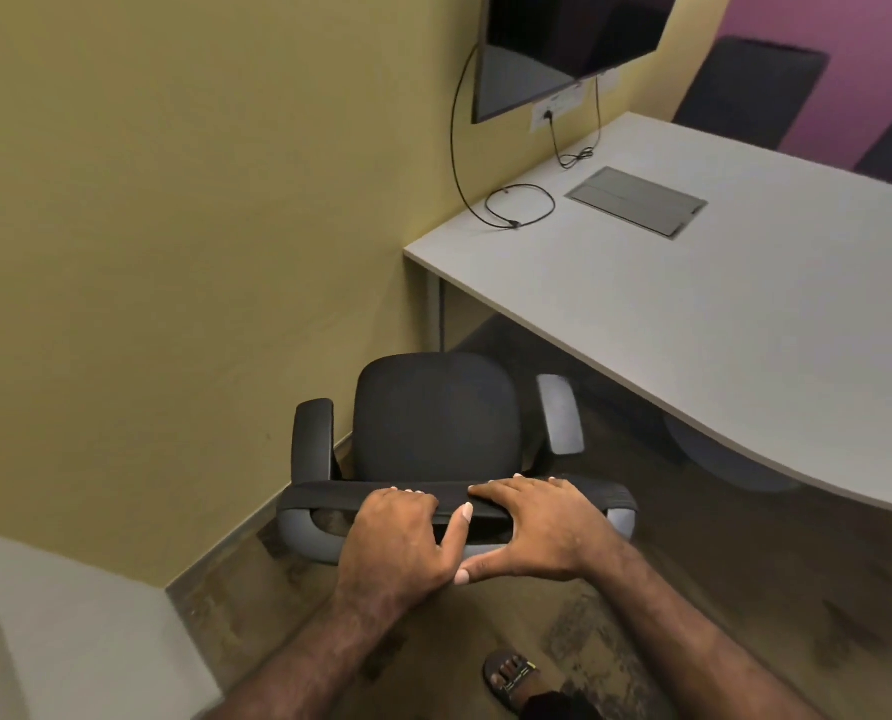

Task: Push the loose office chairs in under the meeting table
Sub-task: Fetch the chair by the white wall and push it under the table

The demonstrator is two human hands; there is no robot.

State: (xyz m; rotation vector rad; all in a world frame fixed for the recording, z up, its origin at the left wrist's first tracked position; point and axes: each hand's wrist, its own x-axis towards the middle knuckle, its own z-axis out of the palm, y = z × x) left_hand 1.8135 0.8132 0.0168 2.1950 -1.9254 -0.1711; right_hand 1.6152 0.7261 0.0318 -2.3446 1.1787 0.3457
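A dark screen (563,39) hangs on a yellow wall (200,200); just under the screen's lower edge sits a white socket plate (555,109); a black cable (454,127) drops from the screen's left side and ends in a loop below; a thinner cable (574,157) sags beneath the screen; a grey hatch (636,200) lies below-right; a purple wall (849,33) stands to the screen's right; brown carpet (693,589) lies far below.

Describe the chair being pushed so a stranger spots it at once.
Start at the corner of the white meeting table nearest the yellow wall. On the floor outside it stands a black office chair. Unlike the dark chairs by the purple wall, it has the left hand and right hand on its backrest.
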